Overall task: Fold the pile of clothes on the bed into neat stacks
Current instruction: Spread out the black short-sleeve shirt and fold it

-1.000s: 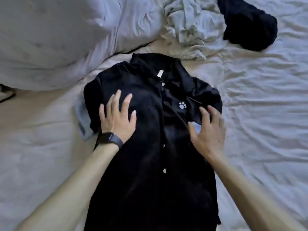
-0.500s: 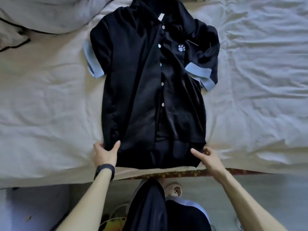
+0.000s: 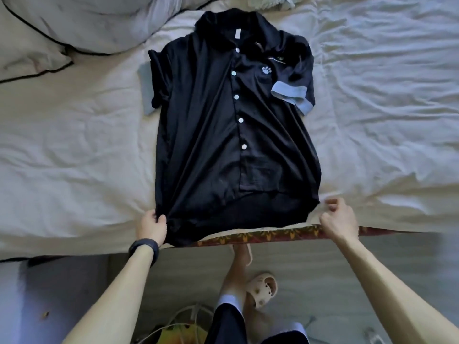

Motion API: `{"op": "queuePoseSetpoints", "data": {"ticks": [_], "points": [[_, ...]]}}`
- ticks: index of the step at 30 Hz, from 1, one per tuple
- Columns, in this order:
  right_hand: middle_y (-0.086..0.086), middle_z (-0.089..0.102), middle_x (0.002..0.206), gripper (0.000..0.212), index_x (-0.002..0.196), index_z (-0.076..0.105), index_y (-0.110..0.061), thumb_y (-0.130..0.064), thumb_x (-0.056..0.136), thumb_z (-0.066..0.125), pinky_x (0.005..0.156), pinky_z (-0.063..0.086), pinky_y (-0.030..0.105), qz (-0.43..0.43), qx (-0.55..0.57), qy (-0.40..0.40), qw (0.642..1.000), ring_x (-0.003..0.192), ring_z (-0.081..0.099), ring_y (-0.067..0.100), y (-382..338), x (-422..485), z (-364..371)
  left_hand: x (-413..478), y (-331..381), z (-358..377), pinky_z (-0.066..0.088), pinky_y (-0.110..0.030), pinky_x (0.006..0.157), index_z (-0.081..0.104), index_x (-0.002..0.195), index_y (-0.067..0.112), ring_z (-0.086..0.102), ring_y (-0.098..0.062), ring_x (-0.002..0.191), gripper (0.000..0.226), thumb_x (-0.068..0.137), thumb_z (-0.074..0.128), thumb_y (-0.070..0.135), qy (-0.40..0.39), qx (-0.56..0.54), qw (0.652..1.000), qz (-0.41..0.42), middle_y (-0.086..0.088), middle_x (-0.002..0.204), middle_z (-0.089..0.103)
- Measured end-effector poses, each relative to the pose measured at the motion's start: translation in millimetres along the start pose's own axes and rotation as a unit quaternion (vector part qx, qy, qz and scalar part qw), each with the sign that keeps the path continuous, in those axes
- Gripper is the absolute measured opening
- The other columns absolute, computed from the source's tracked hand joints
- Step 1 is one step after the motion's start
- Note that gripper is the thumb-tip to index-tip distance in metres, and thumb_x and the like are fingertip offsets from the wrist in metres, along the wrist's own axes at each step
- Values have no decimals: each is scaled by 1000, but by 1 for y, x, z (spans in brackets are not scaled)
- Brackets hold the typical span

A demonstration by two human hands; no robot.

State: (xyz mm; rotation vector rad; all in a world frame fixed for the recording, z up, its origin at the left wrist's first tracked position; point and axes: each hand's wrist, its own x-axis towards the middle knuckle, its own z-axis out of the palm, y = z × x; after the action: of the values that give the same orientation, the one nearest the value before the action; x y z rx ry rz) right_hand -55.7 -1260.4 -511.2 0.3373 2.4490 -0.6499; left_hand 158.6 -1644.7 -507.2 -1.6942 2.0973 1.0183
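My left hand (image 3: 151, 225) pinches the near left hem corner of the black shirt (image 3: 211, 125), my right hand (image 3: 337, 219) is curled just beside the right corner, whether on cloth I cannot tell, and the shirt lies spread buttons-up on the bed sheet (image 3: 74, 145), collar far, hem at the near edge.

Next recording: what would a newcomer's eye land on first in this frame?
The black shirt lies spread face up in the middle of the pale bed sheet. It has white buttons and a paw print on the chest. At the bed's near edge, the left hand grips one hem corner. The right hand is curled beside the other, and whether it holds cloth is unclear.
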Motion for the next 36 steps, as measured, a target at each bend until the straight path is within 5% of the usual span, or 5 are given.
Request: {"op": "queuePoseSetpoints", "data": {"ticks": [6,12,20,27,36], "points": [[8,39,134,74,137,43,-28,-60,79,77,94,49,47,-180,-111,95,973,121,45,30,-21,-4,42,5,-1,30,40,-36,78,40,129,11,58,-32,106,61,91,66,50,2,-39,999,-26,-3,110,54],[15,49,119,30,122,52,-17,-15,94,62,80,41,40,-198,-44,76,976,98,55,39,-18,11,46,12,-12,32,40,-33,71,63,106,12,63,-36,101,30,97,62,40,34,3,999,13,-4,96,65],[7,49,99,31,105,55,-13,6,83,44,78,29,28,-90,72,197,974,87,42,21,38,-26,4,10,-39,-6,43,-40,72,58,105,7,59,-40,87,20,102,41,19,78,41,995,41,-22,100,66],[18,61,95,34,112,47,-19,-2,82,47,79,44,40,75,78,127,986,84,51,33,65,-18,15,9,-58,1,40,-46,81,45,130,1,54,-49,110,31,105,32,14,72,47,995,-59,-31,122,56],[0,67,91,44,84,51,-55,-12,80,45,69,63,37,68,219,133,964,68,75,23,86,-35,28,-2,-67,10,43,-40,88,60,126,4,57,-38,119,49,96,63,43,69,7,994,-83,-18,129,63]]}}
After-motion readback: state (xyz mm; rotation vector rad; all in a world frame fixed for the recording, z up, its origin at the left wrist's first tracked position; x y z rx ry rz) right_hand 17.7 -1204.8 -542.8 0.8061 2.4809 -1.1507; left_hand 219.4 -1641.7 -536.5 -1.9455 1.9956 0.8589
